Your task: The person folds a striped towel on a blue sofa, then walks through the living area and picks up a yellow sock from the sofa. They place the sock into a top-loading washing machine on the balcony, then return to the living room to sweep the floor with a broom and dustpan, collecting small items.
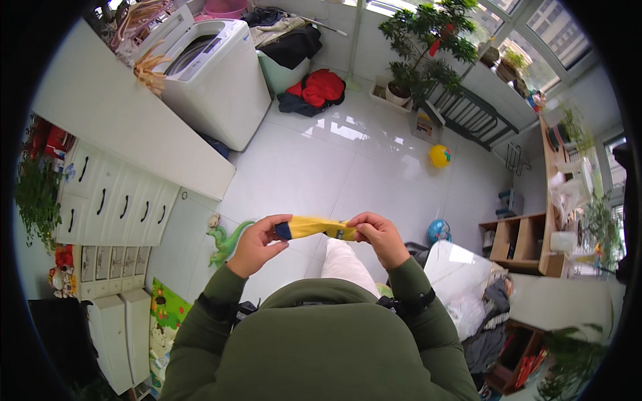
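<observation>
A yellow sock point(311, 227) with a navy end is stretched level between my two hands, in front of my body. At its navy end, my left hand point(257, 244) holds it with the index finger along the top edge and the thumb below. My right hand point(379, 237) pinches the opposite end, where a dark and grey pattern shows, between thumb and bent fingers. The sock hangs above the pale tiled floor point(296, 175). Part of each end is hidden by my fingers.
A green toy dinosaur point(223, 243) is on the floor at left, near a white washing machine point(220, 85). Red and dark clothes point(316, 92) lie in a heap beyond. Farther right are a yellow ball point(440, 156), a small globe point(439, 231) and a white table point(454, 268).
</observation>
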Action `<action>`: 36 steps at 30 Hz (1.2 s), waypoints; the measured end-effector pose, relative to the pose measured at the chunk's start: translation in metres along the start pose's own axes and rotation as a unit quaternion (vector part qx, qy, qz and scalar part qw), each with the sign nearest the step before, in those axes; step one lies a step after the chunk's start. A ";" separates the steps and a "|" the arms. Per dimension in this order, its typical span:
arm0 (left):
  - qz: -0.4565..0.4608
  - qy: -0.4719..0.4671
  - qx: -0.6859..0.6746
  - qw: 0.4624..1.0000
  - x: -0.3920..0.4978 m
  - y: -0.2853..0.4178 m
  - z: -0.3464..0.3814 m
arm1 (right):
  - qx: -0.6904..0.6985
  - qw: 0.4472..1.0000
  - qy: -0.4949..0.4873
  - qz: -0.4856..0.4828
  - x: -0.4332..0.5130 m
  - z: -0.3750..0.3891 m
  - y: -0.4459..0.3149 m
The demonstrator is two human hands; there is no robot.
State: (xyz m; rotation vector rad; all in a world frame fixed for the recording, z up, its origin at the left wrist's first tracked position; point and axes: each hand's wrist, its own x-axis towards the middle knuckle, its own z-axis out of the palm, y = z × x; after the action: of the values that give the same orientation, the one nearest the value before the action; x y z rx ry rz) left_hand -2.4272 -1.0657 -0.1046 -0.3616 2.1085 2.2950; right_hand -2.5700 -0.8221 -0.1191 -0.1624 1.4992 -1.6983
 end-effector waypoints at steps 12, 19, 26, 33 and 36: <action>0.001 0.167 0.061 0.984 0.187 0.043 -0.059 | -0.355 0.911 -0.200 -0.065 0.231 -0.012 -0.117; 0.001 0.099 0.109 0.989 0.288 0.055 -0.141 | -0.357 0.876 -0.318 -0.064 0.362 0.056 -0.168; 0.060 0.013 -0.111 0.992 0.383 0.107 -0.255 | -0.120 0.955 -0.273 0.004 0.457 0.101 -0.247; 0.007 -0.056 -0.094 0.994 0.459 0.127 -0.323 | -0.048 0.965 -0.257 -0.034 0.551 0.110 -0.293; -0.033 -0.023 -0.165 0.985 0.492 0.127 -0.340 | -0.047 0.964 -0.261 -0.020 0.602 0.117 -0.304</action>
State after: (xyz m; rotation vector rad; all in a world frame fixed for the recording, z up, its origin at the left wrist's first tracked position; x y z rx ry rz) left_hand -2.8695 -1.4875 -0.0877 -0.3707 1.6653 2.5835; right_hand -3.0340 -1.3230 -0.0740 -0.6441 1.1791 -1.4634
